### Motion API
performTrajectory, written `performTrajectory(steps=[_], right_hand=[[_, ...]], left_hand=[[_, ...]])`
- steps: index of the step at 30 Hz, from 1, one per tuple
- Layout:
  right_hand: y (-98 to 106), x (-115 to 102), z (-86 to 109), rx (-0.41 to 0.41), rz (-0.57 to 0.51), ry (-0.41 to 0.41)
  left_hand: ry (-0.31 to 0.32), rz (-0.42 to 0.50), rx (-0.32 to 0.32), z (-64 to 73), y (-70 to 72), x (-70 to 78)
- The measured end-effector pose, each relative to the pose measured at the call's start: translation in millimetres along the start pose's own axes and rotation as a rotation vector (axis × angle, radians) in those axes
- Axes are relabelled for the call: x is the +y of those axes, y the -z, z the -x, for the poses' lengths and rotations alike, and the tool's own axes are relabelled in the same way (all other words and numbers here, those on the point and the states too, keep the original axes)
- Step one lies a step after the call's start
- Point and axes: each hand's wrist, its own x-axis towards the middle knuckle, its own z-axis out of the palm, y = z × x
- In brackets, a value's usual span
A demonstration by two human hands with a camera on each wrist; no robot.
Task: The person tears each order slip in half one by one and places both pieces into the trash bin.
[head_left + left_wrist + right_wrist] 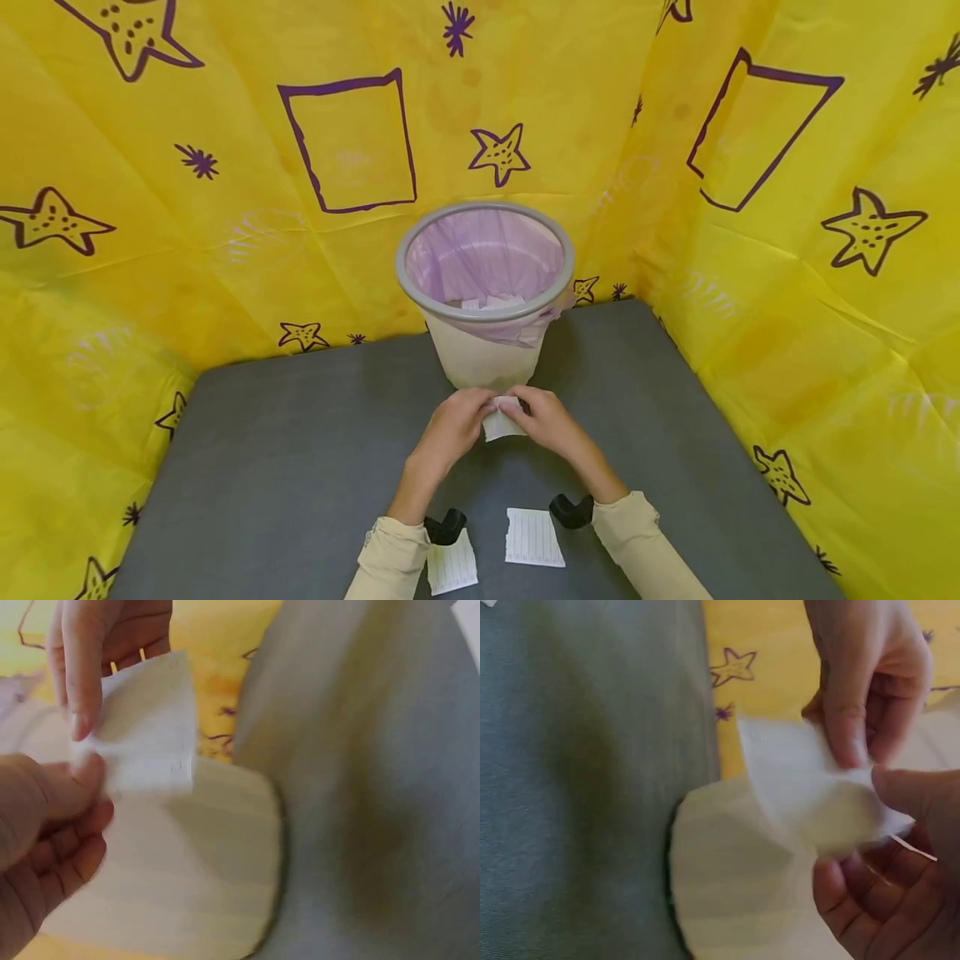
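Note:
Both hands meet in front of the bin, holding one small piece of white paper point(502, 422) between them. My left hand point(459, 418) pinches it with thumb and fingers at its upper left edge. At the upper right edge, my right hand point(551, 423) pinches the same paper, thumb on top. In the left wrist view the paper point(146, 727) hangs off the fingertips and looks slightly bent. The right wrist view shows the paper point(802, 780) blurred, with the thumbs close together at one edge.
A pale waste bin point(483, 354) with a grey rim and purple liner point(480, 250) stands at the back, paper scraps inside. Two lined paper pieces, one left point(453, 567) and one right point(534, 537), lie on the grey table point(300, 467) near the forearms. Yellow patterned cloth point(247, 292) surrounds it.

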Motion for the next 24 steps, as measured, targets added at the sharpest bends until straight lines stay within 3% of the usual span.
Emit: performTrajectory(steps=[5,9,18,22,24], right_hand=[[5,-9,-9.3,-0.042,-0.050,0.001],[8,-14,-14.9,-0.008,-0.084,0.042],[23,-33,-30.0,0.039,-0.078,0.233],[32,-44,-34.5,0.020,-0.151,0.193],[34,-46,-33.9,0.013,-0.212,0.136]], left_hand=[[-0.056,-0.086,0.022,-3.0,23.2,3.1],[-0.065,0.007,0.086,-5.5,32.7,7.0],[-0.066,0.235,0.241,-13.4,46.5,5.8],[-0.078,0.278,0.346,-13.5,47.7,9.2],[-0.091,0.287,0.431,-10.9,44.8,12.5]])
